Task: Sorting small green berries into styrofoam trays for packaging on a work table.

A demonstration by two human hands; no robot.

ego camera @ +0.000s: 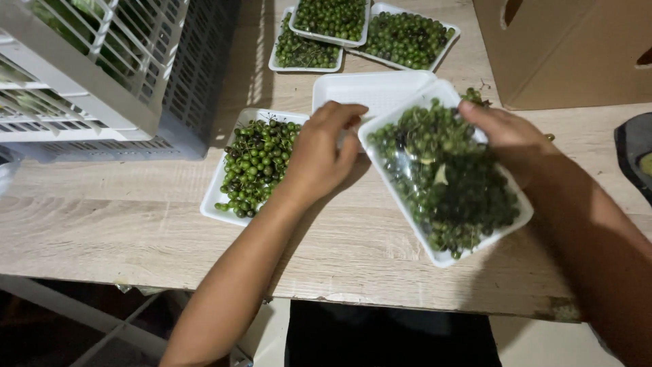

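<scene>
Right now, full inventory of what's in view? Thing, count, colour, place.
wrapped tray of berries: 1, white tray with small green berries under clear film, centre right of table, tilted, held at both ends
open tray of berries: 1, white tray, green and dark berries, left of the hands
empty tray: 1, white, behind the hands
filled trays: 3, white with green berries, far edge, overlapping
table: 1, light wood grain
crate: 1, grey and white plastic lattice, far left, greenery inside
cardboard box: 1, brown, far right
dark object: 1, black, right edge, kind unclear
left hand: fingers at the wrapped tray's near-left corner
right hand: on the wrapped tray's far-right edge
</scene>
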